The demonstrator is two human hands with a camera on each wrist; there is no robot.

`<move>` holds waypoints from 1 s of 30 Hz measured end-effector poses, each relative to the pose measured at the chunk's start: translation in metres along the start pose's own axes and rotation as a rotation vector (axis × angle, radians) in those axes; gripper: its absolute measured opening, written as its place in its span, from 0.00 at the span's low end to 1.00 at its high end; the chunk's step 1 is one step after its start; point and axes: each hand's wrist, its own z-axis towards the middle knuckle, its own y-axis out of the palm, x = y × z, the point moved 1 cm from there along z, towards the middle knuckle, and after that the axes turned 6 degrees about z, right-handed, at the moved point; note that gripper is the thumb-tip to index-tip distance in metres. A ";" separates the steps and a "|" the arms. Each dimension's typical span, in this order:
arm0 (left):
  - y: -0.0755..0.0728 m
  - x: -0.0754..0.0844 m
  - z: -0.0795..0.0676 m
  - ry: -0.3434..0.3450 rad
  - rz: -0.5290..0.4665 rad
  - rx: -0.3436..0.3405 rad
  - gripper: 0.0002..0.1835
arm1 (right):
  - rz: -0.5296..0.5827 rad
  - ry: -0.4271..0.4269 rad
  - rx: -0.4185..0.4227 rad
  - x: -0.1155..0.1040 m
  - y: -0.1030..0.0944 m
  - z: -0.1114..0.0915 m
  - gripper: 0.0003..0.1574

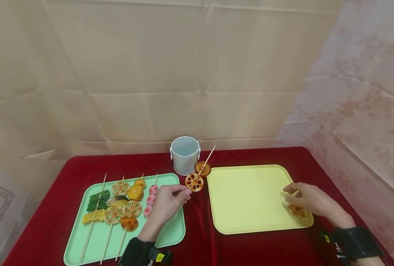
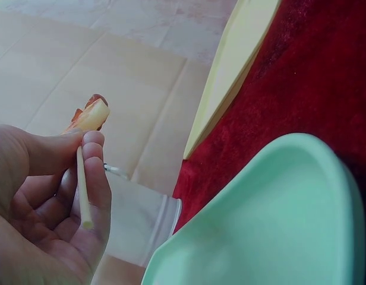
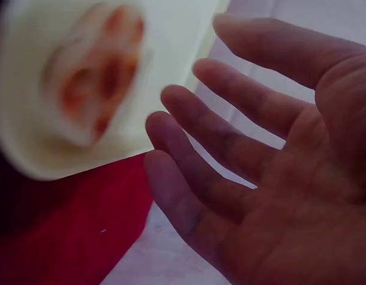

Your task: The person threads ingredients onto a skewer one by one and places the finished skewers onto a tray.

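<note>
My left hand (image 1: 167,205) pinches a bamboo skewer (image 1: 211,154) between thumb and fingers, above the gap between the two trays. Threaded on it are a lotus root slice (image 1: 189,180), close to the fingertips, and a round brown slice (image 1: 206,167) farther up. In the left wrist view the skewer's blunt end (image 2: 85,208) lies across the palm. Over the right side of the yellow tray (image 1: 247,199) is my right hand (image 1: 308,199), fingers spread and holding nothing in the right wrist view. Beside it another browned lotus root slice (image 3: 100,83) lies in the tray's corner.
A green tray (image 1: 170,236) on the left bears several loaded skewers with greens, lotus slices and pink balls (image 1: 150,200). Behind the trays stands a small pale bucket (image 1: 183,162). Red cloth (image 1: 197,244) covers the table; curtains (image 1: 190,74) hang behind and at the sides.
</note>
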 end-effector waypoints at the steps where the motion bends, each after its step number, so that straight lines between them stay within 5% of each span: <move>1: 0.000 0.000 0.000 0.003 0.001 0.002 0.11 | 0.008 0.008 -0.015 0.002 0.002 -0.001 0.26; 17: -0.001 -0.003 -0.002 0.007 0.000 0.008 0.09 | -0.104 -0.033 -0.008 0.013 0.013 -0.001 0.18; 30: -0.002 -0.002 -0.001 0.015 -0.024 0.007 0.10 | -0.151 0.024 0.001 0.013 0.010 0.000 0.21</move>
